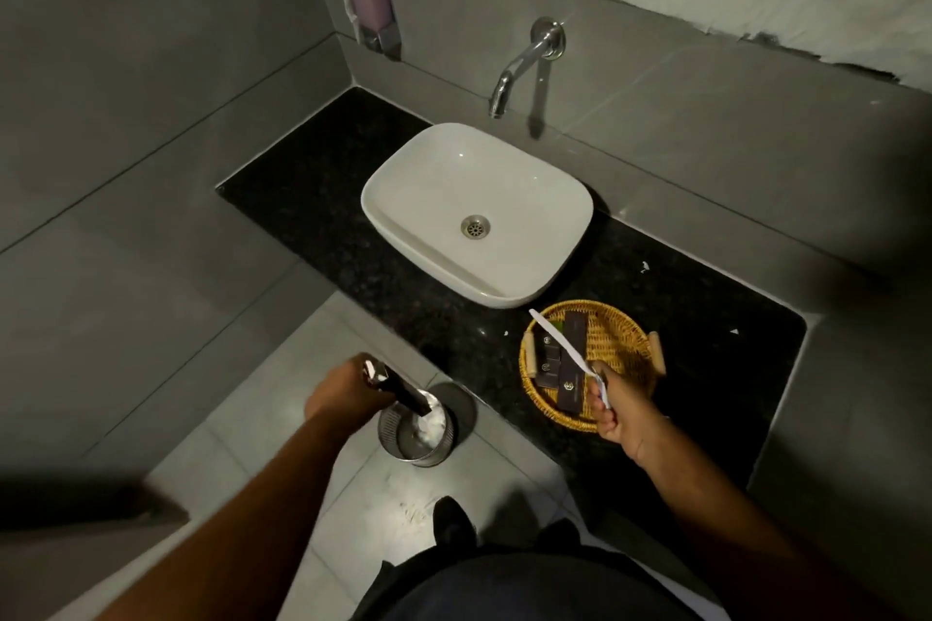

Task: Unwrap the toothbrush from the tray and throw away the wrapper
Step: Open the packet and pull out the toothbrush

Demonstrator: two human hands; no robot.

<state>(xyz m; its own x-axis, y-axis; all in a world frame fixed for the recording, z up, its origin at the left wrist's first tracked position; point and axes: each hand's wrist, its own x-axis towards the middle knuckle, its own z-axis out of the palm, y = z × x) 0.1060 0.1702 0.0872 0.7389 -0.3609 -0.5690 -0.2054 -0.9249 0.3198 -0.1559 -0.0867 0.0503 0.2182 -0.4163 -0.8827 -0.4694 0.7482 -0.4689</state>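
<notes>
My left hand [345,393] grips a long dark wrapper [406,393] with a torn silvery end, holding it over the small metal bin [416,431] on the floor; the wrapper's lower end points into the bin. My right hand [623,411] holds a white toothbrush [560,343] by its lower end, the long part slanting up and left over the round woven tray [613,333] on the black counter. The tray holds several dark packets [575,340].
A white basin [476,214] sits on the black granite counter [312,212] under a chrome wall tap [524,66]. A soap dispenser [373,10] hangs on the left wall. The bin has white waste inside. My shoes [454,519] stand on the grey tiled floor.
</notes>
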